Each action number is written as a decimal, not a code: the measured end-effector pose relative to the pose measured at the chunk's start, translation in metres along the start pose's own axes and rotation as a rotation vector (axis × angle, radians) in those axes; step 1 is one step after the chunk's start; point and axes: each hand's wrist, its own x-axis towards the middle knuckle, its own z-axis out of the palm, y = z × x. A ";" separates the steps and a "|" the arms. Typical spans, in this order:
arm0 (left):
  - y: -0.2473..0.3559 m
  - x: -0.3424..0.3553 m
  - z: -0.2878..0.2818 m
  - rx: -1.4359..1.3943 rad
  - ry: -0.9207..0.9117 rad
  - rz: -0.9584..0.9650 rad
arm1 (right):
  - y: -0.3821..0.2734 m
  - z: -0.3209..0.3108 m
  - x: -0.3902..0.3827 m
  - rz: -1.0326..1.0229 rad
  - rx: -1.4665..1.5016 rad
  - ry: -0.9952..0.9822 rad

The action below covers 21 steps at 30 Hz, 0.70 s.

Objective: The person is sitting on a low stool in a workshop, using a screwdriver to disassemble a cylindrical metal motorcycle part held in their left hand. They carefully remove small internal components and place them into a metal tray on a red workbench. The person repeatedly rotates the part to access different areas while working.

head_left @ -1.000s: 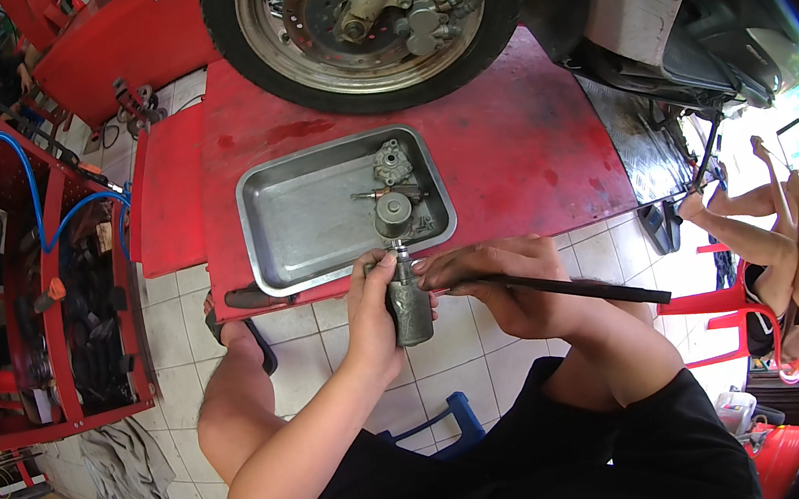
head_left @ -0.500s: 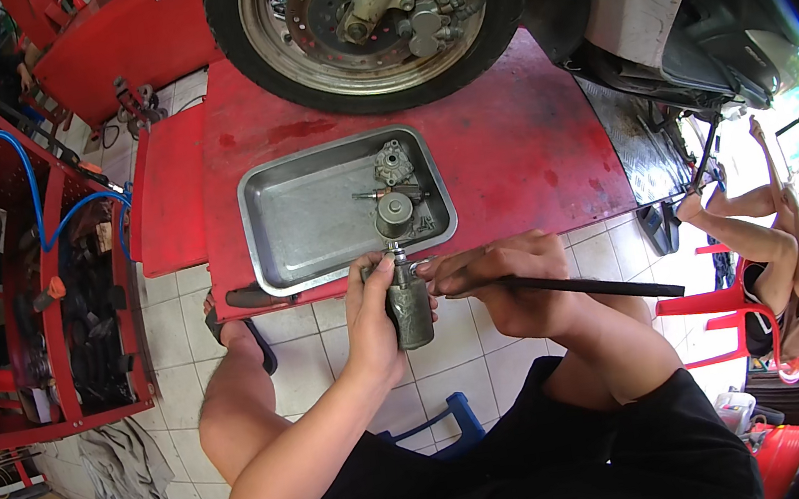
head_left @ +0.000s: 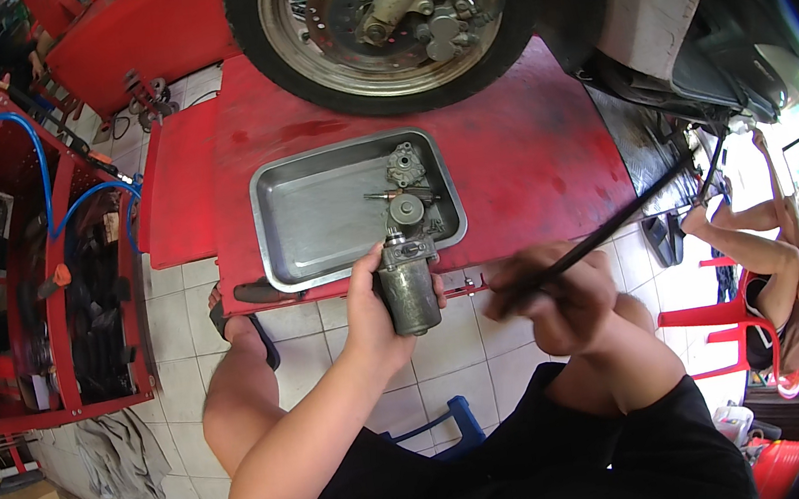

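Note:
My left hand (head_left: 373, 319) is wrapped round a starter motor (head_left: 410, 293), a worn grey metal cylinder held upright with its narrow shaft end up, just in front of a metal tray (head_left: 317, 272). To the right, my right hand (head_left: 567, 293) is closed on a long thin black rod (head_left: 627, 211) that slants up to the right. Motion blurs that hand, and the rod's near end cannot be made out. In the tray's right side lie a cast metal housing (head_left: 404, 165), a round metal part (head_left: 407, 210) and several small pieces.
The tray rests on a red lift platform (head_left: 517, 143) below a motorcycle's front wheel (head_left: 400, 98). A red shelf rack (head_left: 67, 404) with a blue air hose (head_left: 42, 175) stands at left. At right, a person (head_left: 776, 271) sits on a red chair (head_left: 706, 315).
My right hand has drawn away from the starter motor to the right, and the rod has swung from pointing slightly down to pointing up. My left hand still grips the motor.

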 end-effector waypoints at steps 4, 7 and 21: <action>0.014 0.010 -0.009 -0.024 -0.159 0.049 | -0.002 0.021 -0.016 0.502 0.301 -0.074; 0.023 0.007 -0.006 -0.020 -0.227 0.128 | 0.004 0.033 -0.015 0.568 0.205 -0.208; 0.025 -0.003 -0.002 -0.018 -0.250 0.218 | 0.007 0.051 -0.020 0.481 0.061 -0.137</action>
